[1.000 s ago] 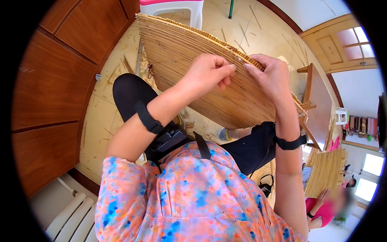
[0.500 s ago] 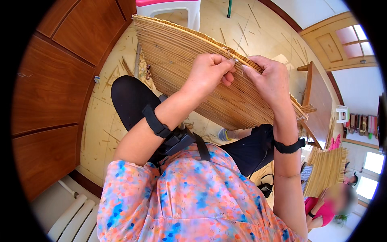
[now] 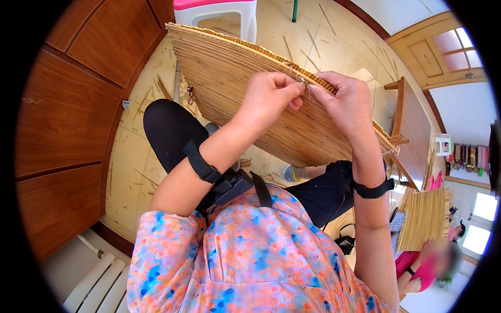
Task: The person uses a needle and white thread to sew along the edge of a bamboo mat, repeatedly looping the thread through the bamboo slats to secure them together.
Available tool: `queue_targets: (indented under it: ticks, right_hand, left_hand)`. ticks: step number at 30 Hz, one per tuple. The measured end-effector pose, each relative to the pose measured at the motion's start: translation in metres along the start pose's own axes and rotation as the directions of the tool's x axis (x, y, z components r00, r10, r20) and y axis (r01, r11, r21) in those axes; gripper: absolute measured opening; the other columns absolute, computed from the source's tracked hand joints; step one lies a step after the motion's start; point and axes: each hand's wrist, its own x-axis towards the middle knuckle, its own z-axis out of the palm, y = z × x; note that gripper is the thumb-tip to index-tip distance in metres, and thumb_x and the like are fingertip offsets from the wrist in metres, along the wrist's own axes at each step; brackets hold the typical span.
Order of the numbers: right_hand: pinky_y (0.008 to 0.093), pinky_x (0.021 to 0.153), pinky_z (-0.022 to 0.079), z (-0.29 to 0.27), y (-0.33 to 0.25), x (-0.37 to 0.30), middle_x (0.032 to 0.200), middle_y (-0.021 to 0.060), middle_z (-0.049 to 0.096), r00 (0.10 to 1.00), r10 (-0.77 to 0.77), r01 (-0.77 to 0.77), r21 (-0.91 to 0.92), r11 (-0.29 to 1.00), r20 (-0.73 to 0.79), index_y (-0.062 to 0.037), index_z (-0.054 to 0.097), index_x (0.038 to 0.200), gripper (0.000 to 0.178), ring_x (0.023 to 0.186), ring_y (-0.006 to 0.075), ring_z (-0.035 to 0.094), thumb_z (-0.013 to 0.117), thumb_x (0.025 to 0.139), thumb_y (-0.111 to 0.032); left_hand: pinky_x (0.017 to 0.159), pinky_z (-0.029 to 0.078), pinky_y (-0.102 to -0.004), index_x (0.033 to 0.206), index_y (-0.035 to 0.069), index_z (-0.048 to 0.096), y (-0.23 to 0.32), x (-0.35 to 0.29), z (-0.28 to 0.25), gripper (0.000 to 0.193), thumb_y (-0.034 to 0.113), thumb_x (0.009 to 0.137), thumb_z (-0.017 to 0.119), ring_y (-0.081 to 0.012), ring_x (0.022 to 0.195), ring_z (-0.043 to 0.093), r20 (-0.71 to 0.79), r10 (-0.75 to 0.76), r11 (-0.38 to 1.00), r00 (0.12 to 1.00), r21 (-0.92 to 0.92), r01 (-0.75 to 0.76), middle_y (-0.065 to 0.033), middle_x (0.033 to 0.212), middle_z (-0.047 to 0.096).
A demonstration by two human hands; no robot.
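A wide panel of thin tan reeds or stalks (image 3: 224,68) laid side by side leans across my lap, its thick bundled edge uppermost. My left hand (image 3: 271,94) is closed in a pinch at that edge; a tiny shiny thing shows at its fingertips, too small to name. Close beside it, my right hand (image 3: 347,101) grips the edge, thumb on the near face and fingers over the far side. A fine thread seems to hang by the right thumb. The panel's far face is hidden.
A white stool with a pink top (image 3: 216,15) stands beyond the panel. Reed scraps litter the tiled floor (image 3: 120,182). Wooden cabinets (image 3: 62,115) line the left, and a wooden table (image 3: 412,135) stands at right. Lower right, a person in pink (image 3: 420,266) sits by another reed panel (image 3: 425,216).
The panel has shifted slightly left, its far-left corner a little lower. Both hands stay at its edge, my left fingertips now a bit lower and closer to the right thumb.
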Motion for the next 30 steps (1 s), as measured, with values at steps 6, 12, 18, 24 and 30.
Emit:
queue_targets:
  ticks: [6,12,18,24,30]
  right_hand:
    - [0.0364,0.064,0.053,-0.001,-0.004,0.000,0.075,0.0136,0.069,1.000,0.002,-0.002,-0.006,1.000,0.015,-0.0096,0.074,0.096,0.024,0.065,0.0290,0.066,0.074,0.077,-0.024]
    - [0.0378,0.064,0.053,0.000,-0.004,-0.002,0.074,0.0147,0.069,1.000,0.015,-0.016,-0.034,0.999,-0.002,-0.0096,0.074,0.095,0.024,0.067,0.0308,0.066,0.074,0.077,-0.025]
    - [0.0380,0.064,0.053,0.002,-0.004,-0.003,0.073,0.0146,0.068,0.999,-0.024,0.023,-0.052,0.998,-0.021,-0.0099,0.074,0.094,0.024,0.066,0.0309,0.066,0.074,0.077,-0.026]
    - [0.0379,0.065,0.053,0.000,-0.007,-0.004,0.075,0.0143,0.069,1.000,0.000,0.000,-0.038,0.999,0.007,-0.0099,0.074,0.094,0.024,0.068,0.0310,0.066,0.074,0.076,-0.026]
    - [0.0389,0.067,0.054,0.002,-0.005,-0.004,0.077,0.0143,0.070,0.999,-0.030,0.029,-0.056,0.998,-0.022,-0.0106,0.074,0.094,0.024,0.071,0.0312,0.067,0.074,0.076,-0.026]
  left_hand:
    - [0.061,0.043,-0.0220,0.079,0.001,0.067,0.003,-0.002,-0.001,0.018,0.016,0.090,0.063,-0.0088,0.065,0.059,-0.006,-0.024,0.999,1.000,-0.043,0.024,-0.0042,0.071,0.066]
    - [0.060,0.043,-0.0217,0.079,0.002,0.067,-0.006,0.001,-0.004,0.022,0.019,0.091,0.063,-0.0087,0.065,0.059,0.002,-0.023,0.999,1.000,-0.034,0.024,-0.0042,0.071,0.066]
    - [0.060,0.047,-0.0214,0.079,0.000,0.066,-0.004,-0.001,-0.001,0.021,0.016,0.091,0.062,-0.0102,0.064,0.062,-0.041,-0.012,1.000,0.999,0.000,0.012,-0.0045,0.070,0.065]
    - [0.060,0.050,-0.0233,0.079,-0.003,0.065,-0.007,-0.006,-0.001,0.022,0.015,0.091,0.063,-0.0110,0.064,0.063,-0.076,0.076,0.993,0.994,0.094,-0.068,-0.0062,0.072,0.066]
    - [0.056,0.048,-0.0243,0.080,-0.003,0.066,-0.004,-0.007,-0.004,0.021,0.016,0.089,0.066,-0.0088,0.059,0.059,-0.157,0.287,0.884,0.945,0.424,-0.197,-0.0058,0.067,0.067]
